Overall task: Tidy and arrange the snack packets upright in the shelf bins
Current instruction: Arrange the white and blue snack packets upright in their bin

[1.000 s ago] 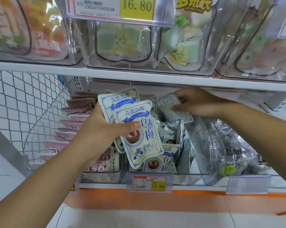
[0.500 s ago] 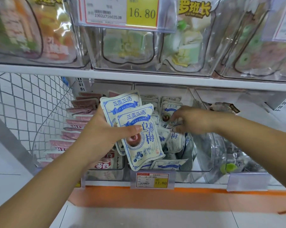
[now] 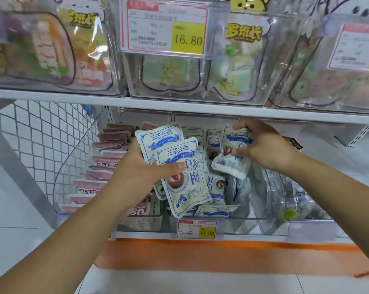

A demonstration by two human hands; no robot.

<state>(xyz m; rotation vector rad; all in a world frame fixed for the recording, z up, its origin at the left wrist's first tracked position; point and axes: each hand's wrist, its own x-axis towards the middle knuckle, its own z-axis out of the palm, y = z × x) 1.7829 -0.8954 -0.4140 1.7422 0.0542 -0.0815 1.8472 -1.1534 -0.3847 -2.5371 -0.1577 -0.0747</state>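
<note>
A: The right hand [image 3: 264,145] has come up out of the bin [image 3: 262,187], fingers curled round one packet [image 3: 232,164].
B: Room to move?
A: Little above: the shelf [image 3: 179,105] edge sits just over the knuckles. Under the packet, the bin's right side is open.
B: The left hand [image 3: 137,177]?
A: Its thumb pins two packets [image 3: 185,179], fanned, before the bin. Glossy white-and-blue pouches, soft and crinkled; the bin walls are clear plastic.

Both bare arms reach forward. The left hand [image 3: 137,177] grips a fanned stack of packets [image 3: 179,166], thumb across the front; the right hand [image 3: 264,147] pinches one packet [image 3: 232,158], fingers curled.
</note>
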